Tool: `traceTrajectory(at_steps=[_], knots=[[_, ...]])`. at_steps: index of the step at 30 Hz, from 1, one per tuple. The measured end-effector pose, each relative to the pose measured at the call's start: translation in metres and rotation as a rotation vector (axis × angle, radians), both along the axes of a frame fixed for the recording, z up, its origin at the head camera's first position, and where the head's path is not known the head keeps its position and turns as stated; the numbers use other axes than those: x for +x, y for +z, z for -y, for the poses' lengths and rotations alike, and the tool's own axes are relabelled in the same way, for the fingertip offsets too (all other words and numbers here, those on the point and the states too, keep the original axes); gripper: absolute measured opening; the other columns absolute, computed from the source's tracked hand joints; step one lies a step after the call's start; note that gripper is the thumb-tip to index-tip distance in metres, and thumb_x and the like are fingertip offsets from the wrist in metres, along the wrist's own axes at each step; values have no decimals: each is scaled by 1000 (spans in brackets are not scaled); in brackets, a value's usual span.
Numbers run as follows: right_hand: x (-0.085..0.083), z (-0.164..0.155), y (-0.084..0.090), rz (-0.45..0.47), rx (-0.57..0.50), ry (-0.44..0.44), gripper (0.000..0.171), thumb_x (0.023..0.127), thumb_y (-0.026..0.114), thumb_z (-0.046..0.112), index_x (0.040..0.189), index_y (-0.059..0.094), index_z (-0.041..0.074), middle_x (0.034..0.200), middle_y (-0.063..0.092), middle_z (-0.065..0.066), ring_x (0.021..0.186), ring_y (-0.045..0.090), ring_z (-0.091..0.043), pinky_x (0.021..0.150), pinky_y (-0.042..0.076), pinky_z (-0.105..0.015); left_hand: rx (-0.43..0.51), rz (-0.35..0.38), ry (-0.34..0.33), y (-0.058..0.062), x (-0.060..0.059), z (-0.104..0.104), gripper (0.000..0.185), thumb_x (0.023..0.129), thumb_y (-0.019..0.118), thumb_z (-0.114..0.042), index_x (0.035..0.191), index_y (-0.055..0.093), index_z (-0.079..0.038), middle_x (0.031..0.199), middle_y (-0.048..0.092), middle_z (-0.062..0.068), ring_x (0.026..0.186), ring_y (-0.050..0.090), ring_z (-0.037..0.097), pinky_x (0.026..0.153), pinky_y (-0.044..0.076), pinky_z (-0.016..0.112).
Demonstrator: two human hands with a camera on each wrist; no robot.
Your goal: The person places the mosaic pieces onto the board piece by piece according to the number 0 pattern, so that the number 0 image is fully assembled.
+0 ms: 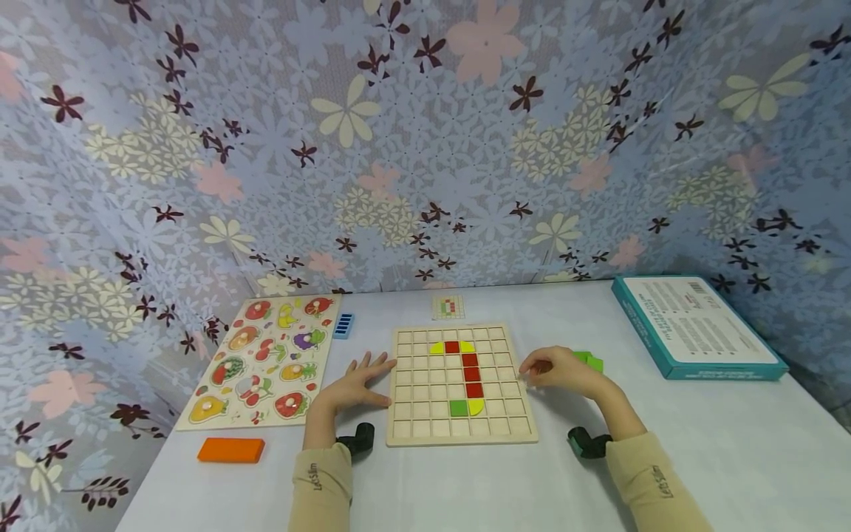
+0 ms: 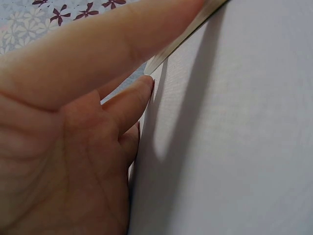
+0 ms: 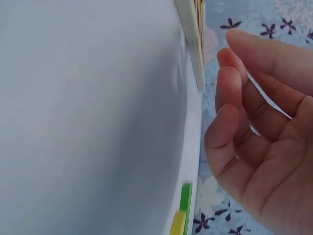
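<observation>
At the far left of the white bench (image 1: 698,443) lies a flat orange rectangular block (image 1: 230,449), and behind it a wooden fruit peg puzzle board (image 1: 266,360) with a small blue ribbed block (image 1: 343,325) just beside its far right corner. Our left hand (image 1: 359,386) rests flat, fingers spread and straight, touching the left edge of the square wooden grid board (image 1: 459,384); it holds nothing. On the grid sit red square tiles (image 1: 470,373) in a column, with yellow curved tiles at the top and a green square tile (image 1: 458,407) beside a yellow half-round tile (image 1: 476,406) at the bottom. A small pattern card (image 1: 448,306) lies just behind the board. Our right hand (image 1: 557,372) is at the board's right edge with its fingers loosely curled; the wrist view shows the palm empty, so we judge that it grips nothing. Green wooden pieces (image 1: 588,360) lie just beyond it on the bench.

To do this step well, we judge that the left hand should press the board steady while the right picks one green piece, checks it against the card and lowers it squarely into its cell without knocking the neighbouring tiles.

Further right lies a teal cardboard box (image 1: 694,325) with a white printed face. The bench is covered in plain white, and floral-patterned fabric (image 1: 425,148) hangs all around.
</observation>
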State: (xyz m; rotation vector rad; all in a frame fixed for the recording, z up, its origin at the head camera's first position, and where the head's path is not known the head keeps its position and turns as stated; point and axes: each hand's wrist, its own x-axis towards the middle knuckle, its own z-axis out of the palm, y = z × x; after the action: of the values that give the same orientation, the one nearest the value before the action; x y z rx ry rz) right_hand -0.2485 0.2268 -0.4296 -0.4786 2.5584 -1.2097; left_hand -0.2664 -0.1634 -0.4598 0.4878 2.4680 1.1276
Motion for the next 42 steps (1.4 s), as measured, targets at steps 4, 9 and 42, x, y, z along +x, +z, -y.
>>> traceTrajectory(at_steps=[4, 9, 42], knots=[[4, -14, 0, 8, 22, -31, 19, 81, 66, 5, 98, 65, -2, 83, 60, -5, 75, 50, -15, 66, 45, -27, 4, 2, 3, 1, 0, -1, 80, 71, 77, -20, 141, 39, -13, 153, 18, 8, 141, -7, 32, 113, -9, 49], [7, -30, 0, -24, 59, -60, 18, 82, 66, 7, 98, 65, -1, 86, 62, -5, 77, 52, -16, 68, 47, -29, 3, -1, 7, 0, -1, -2, 80, 71, 77, -20, 141, 39, -13, 153, 18, 8, 141, -6, 32, 113, -8, 49], [10, -64, -5, -31, 245, -222, 27, 69, 64, -11, 94, 67, -1, 91, 62, -11, 81, 52, -24, 71, 49, -38, -5, 8, -7, 2, 0, 0, 80, 72, 76, -19, 142, 38, -12, 153, 17, 9, 141, -7, 32, 113, -9, 49]])
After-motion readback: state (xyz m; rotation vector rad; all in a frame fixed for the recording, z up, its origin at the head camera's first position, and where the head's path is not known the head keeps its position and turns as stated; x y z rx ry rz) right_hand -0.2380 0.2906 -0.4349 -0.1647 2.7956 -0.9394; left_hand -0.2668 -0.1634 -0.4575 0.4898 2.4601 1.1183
